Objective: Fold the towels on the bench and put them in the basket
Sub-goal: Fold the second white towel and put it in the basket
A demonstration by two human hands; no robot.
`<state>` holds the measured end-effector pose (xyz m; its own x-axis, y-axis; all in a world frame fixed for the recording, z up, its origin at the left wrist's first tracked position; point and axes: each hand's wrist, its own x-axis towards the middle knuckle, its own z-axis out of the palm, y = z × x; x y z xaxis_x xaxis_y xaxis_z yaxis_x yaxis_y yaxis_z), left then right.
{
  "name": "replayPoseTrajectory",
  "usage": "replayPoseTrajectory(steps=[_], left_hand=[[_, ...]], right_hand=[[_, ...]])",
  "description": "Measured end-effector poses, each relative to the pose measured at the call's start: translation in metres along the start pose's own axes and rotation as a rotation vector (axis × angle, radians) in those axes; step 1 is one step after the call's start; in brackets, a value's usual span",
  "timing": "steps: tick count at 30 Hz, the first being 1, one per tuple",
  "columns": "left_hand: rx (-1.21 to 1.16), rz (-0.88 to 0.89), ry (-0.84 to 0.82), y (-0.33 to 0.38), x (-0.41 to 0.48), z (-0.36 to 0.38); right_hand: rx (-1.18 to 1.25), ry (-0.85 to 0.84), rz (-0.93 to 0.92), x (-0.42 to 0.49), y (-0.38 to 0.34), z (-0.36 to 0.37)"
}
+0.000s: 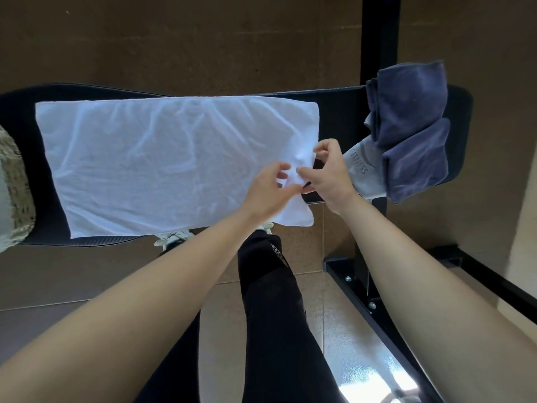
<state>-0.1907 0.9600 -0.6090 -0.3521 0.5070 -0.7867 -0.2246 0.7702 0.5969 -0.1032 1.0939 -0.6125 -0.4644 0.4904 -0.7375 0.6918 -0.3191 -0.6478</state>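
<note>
Hands meet at the right end of the white towel point(174, 164), left hand point(268, 196) and right hand point(327, 173) both pinching its edge, its length lying leftward along the worktop point(337, 123).

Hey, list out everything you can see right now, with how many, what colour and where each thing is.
White terry towel: one, white, spread flat along the black padded bench, right near corner bunched.
Black padded bench: one, black, across the middle of the view.
Dark blue towels: a pile, count unclear, dark blue, right end of the bench.
Grey towel with FITNESS lettering: one, grey, partly under the blue pile.
Woven basket: one, beige, left edge, mostly cut off.
Black metal frame: one, black, right side, behind and below the bench.
Left hand: pinching the white towel's bunched edge.
Right hand: pinching the same edge.
</note>
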Motion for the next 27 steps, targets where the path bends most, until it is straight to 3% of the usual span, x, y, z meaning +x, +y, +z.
replayPoseTrajectory(steps=[3,8,16,20,27], left_hand=[[-0.108,-0.026,-0.036,0.011,0.0,0.014],[-0.023,0.008,0.052,0.009,0.002,0.016],[-0.041,-0.03,0.131,-0.016,-0.034,-0.03],[-0.132,-0.013,0.138,-0.053,-0.071,-0.06],[-0.316,-0.136,0.383,-0.119,-0.117,-0.12]], right_hand=[[-0.005,-0.07,-0.052,0.0,-0.009,0.0],[-0.08,-0.122,0.025,0.003,-0.029,0.014],[-0.475,0.262,-0.151,0.02,-0.043,0.041],[-0.392,0.298,-0.098,0.022,-0.056,0.078],[-0.214,0.16,-0.174,0.015,-0.105,0.174]])
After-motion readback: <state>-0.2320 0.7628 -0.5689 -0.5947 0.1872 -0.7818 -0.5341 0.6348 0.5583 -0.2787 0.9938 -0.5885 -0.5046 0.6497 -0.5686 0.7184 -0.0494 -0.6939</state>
